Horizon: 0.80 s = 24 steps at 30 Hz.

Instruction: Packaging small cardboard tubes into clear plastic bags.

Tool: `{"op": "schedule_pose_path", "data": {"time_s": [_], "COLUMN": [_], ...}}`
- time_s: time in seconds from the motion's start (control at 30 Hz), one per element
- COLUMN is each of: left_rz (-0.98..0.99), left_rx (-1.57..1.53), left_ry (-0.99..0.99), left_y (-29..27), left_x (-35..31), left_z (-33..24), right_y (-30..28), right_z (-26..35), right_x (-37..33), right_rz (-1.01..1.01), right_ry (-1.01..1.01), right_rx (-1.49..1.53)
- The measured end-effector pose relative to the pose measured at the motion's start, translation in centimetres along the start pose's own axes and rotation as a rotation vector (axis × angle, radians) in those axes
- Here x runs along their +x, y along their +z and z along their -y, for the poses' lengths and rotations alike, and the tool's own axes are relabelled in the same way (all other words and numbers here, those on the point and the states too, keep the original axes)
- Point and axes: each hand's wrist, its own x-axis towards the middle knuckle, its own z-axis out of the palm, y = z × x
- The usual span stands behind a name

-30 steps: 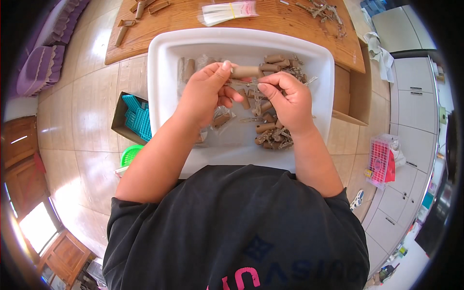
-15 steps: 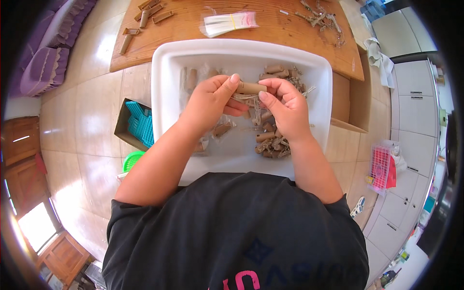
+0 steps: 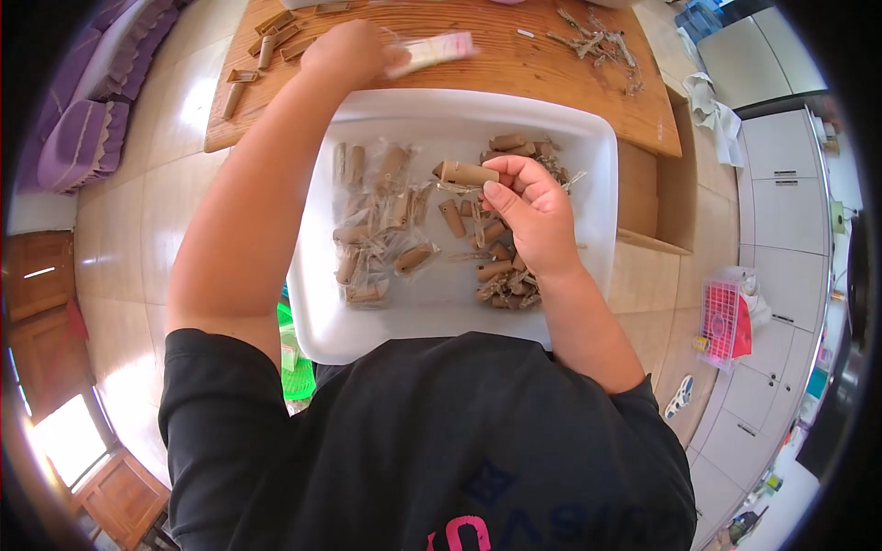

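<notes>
My right hand [image 3: 535, 207] is closed on a small brown cardboard tube [image 3: 466, 174], held level over a white plastic tub [image 3: 602, 174]. Its left end is pointed, and pale dried strands hang under it. Beyond the tub's far left rim, my left hand [image 3: 354, 53] pinches the left end of a stack of clear plastic bags [image 3: 439, 51] with pink edges. Motion blurs the stack, and the fingertips are partly hidden. Clear bags with tubes sealed in them [image 3: 367, 234] fill the tub's left side. Loose tubes with strands [image 3: 510, 275] lie heaped on its right.
On the wooden table [image 3: 514, 69] lie more tubes [image 3: 266, 46] at left and dried strands [image 3: 602, 46] at right. An open cardboard box [image 3: 657, 197] stands right of the tub. A green basket [image 3: 297, 376] sits low at its left, beside my left arm.
My left hand has left the tube and reached forward to the bag stack on the table, which is now blurred. My right hand still holds the tube above the tub.
</notes>
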Motion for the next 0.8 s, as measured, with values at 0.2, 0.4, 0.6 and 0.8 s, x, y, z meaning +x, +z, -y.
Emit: {"op": "schedule_pose_path", "data": {"time_s": [0.2, 0.4, 0.6, 0.8], "left_rz": [-0.301, -0.519, 0.004, 0.167], "left_rx": [0.12, 0.117, -0.979, -1.162], "left_ry": [0.282, 0.271, -0.028, -0.128], "left_y": [0.3, -2.1, 1.2, 3.0], "left_x": [-0.1, -6.3, -15.3, -16.7], "left_z": [1.2, 0.3, -1.2, -1.1], "right_y": [-0.1, 0.0, 0.1, -0.1], "right_z": [0.1, 0.2, 0.8, 0.7], "right_x": [0.0, -0.3, -0.5, -0.4], "right_rz": [0.019, -0.142, -0.261, -0.281], "right_ry": [-0.003, -0.165, -0.448, -0.618], "right_rx": [-0.009, -0.129, -0.304, -0.572]}}
